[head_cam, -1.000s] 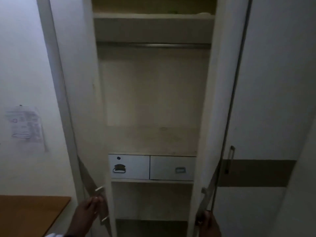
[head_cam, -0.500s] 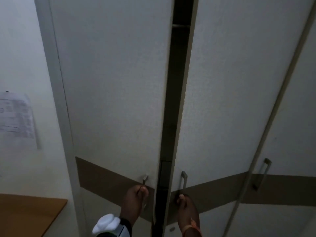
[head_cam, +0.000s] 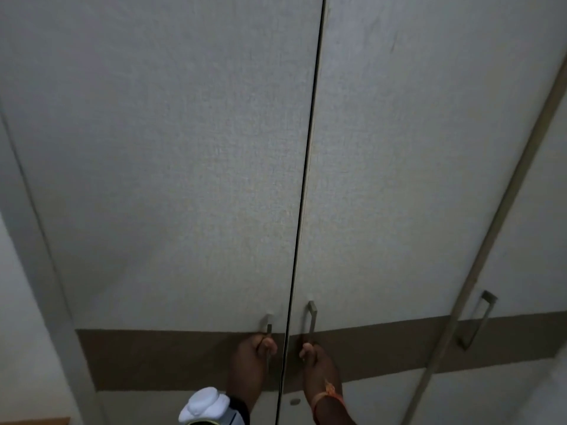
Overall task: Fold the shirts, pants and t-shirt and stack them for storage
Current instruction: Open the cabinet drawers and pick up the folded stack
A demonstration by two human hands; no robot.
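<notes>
I am standing right in front of a tall white wardrobe. My left hand (head_cam: 250,360) is gripping the left door handle (head_cam: 269,329), with my fingers curled round the thin metal bar. My right hand (head_cam: 317,365) is gripping the right door handle (head_cam: 311,322) the same way, low on the bar. My two hands are close together, at about 6 o'clock in my view.

The left door (head_cam: 171,167) and the right door (head_cam: 414,167) are meeting in the middle. Only a thin dark line is showing between them, running from 12 o'clock down to 6 o'clock. A brown band (head_cam: 159,360) is running across both doors, low down, just behind my hands.

I am wearing a white thing on my left wrist (head_cam: 205,404) and an orange string (head_cam: 326,394) on my right wrist. Another door handle (head_cam: 477,320) is sitting at 4 o'clock, on the next door over. A bit of a brown table (head_cam: 33,421) is peeking in at 8 o'clock.

I cannot see the shirts, pants or t-shirt anywhere.
</notes>
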